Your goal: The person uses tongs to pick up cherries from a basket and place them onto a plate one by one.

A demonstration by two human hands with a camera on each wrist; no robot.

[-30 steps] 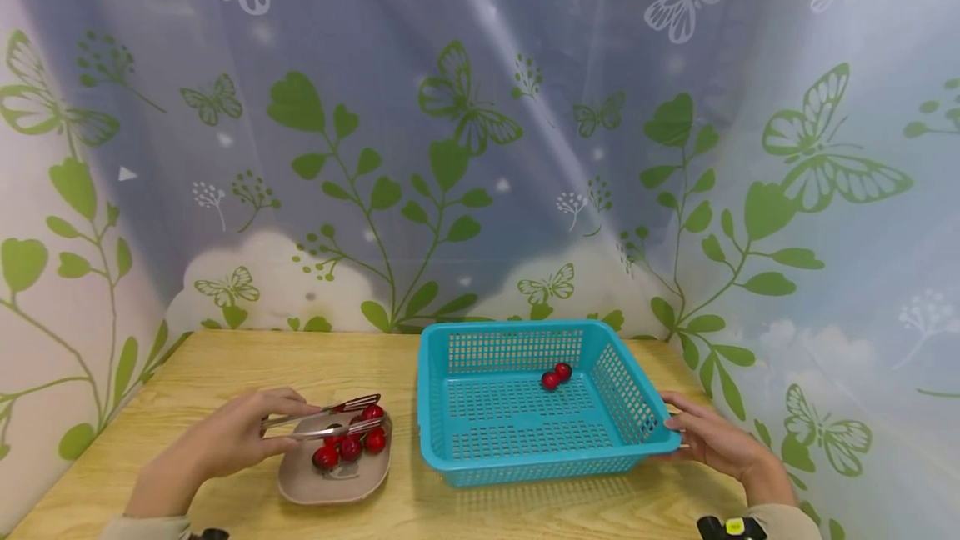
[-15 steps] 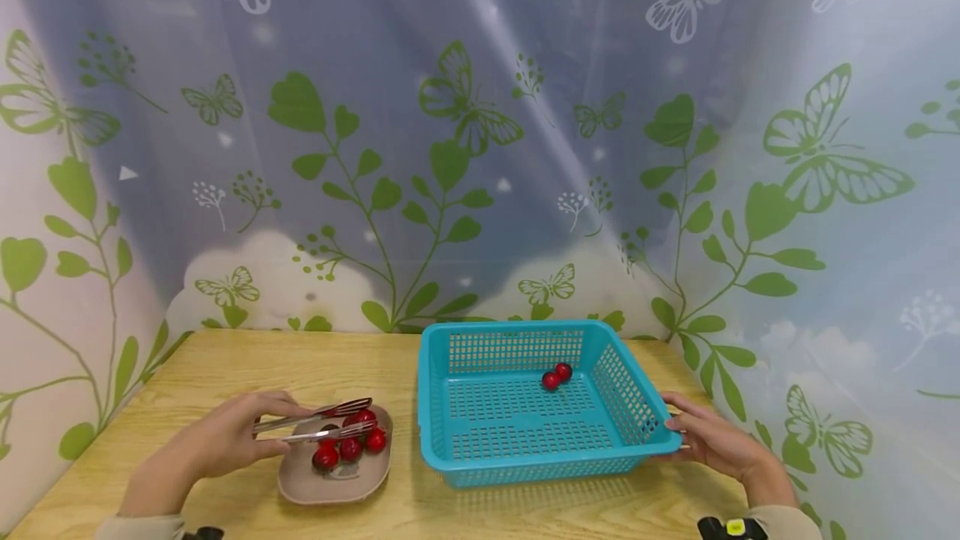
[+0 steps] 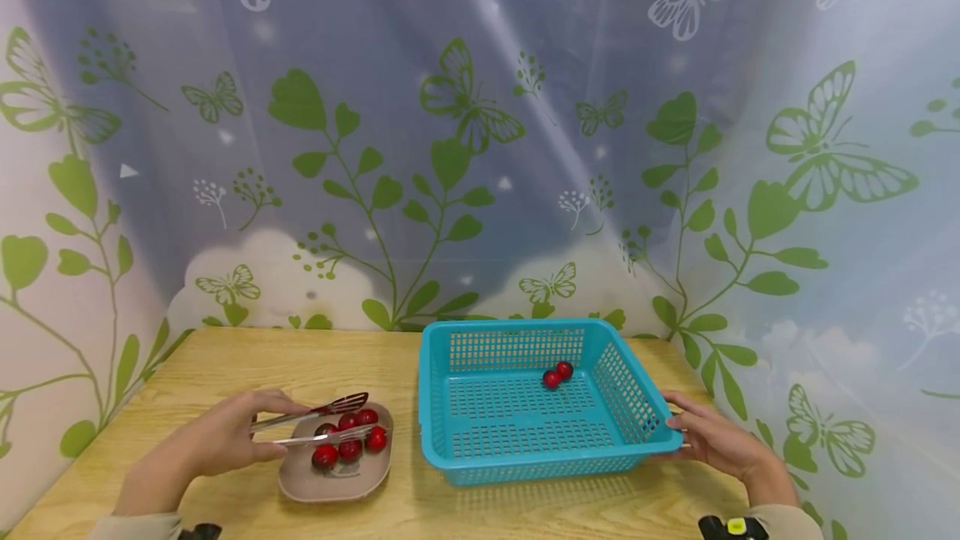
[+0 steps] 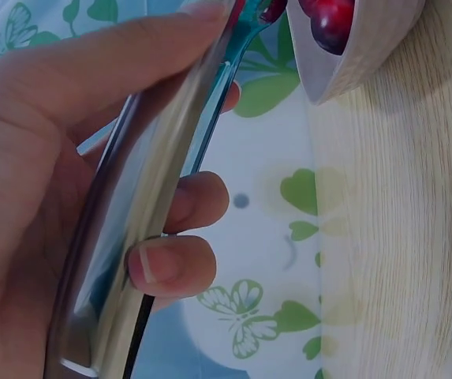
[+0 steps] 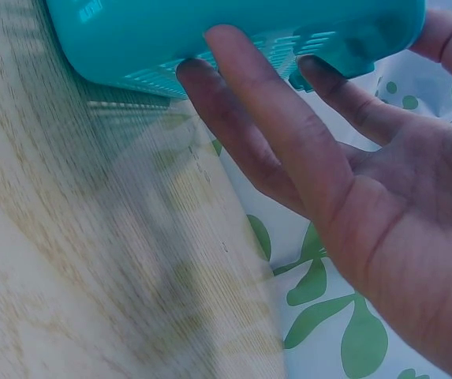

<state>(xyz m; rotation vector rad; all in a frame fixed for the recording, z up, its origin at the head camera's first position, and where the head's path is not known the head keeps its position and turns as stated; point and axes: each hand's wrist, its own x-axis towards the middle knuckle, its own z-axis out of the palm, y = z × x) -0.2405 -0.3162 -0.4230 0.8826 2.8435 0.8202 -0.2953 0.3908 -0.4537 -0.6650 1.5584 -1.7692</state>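
Note:
My left hand [image 3: 217, 440] holds a pair of metal tongs [image 3: 341, 437], gripping them between thumb and fingers. Their slotted arms stand apart over the small beige plate [image 3: 333, 488], overlapping several glossy round red fruits like cherries [image 3: 325, 457]. In the left wrist view, the curled fingertips [image 4: 174, 267] wrap the tongs' handle, and a plate corner with fruit shows at the top. At the right corner of a turquoise slotted basket [image 3: 558, 463], my right hand [image 3: 716, 437] holds the rim, with fingers [image 5: 249, 110] against the outer wall below. Two red fruits [image 3: 557, 374] lie inside the basket toward its back right.
Plate and basket stand side by side on a light wood-grain table [image 3: 247, 357], a narrow strip of wood between them. A curtain [image 3: 480, 215] printed with leaves and butterflies hangs close behind the table and along both sides.
The tongs have drawn back slightly to the left, their tips spreading farther apart. The fruits at the back of the plate have shifted a little. The right hand and basket stay put.

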